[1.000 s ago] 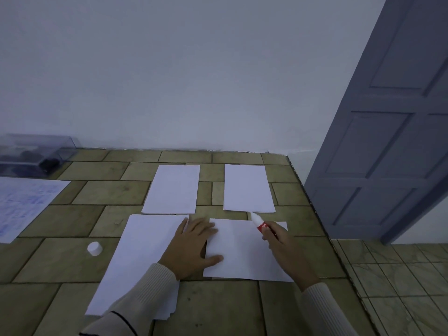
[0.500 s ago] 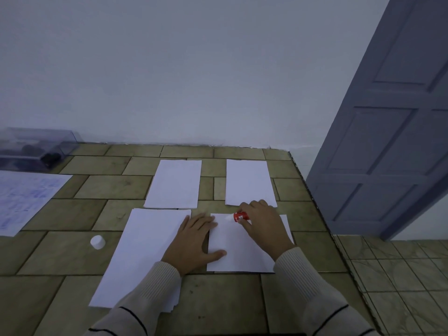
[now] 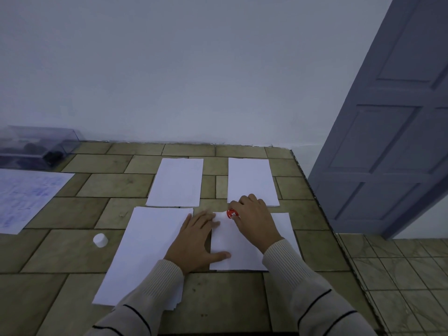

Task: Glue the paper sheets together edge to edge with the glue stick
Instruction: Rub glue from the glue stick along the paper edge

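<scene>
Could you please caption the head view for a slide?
Left hand presses flat on a paper sheet while the right hand holds a red glue stick at its far edge.

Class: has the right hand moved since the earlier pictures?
Yes. The right hand has slid the glue stick leftward along the sheet's far edge, toward the left hand.
</scene>
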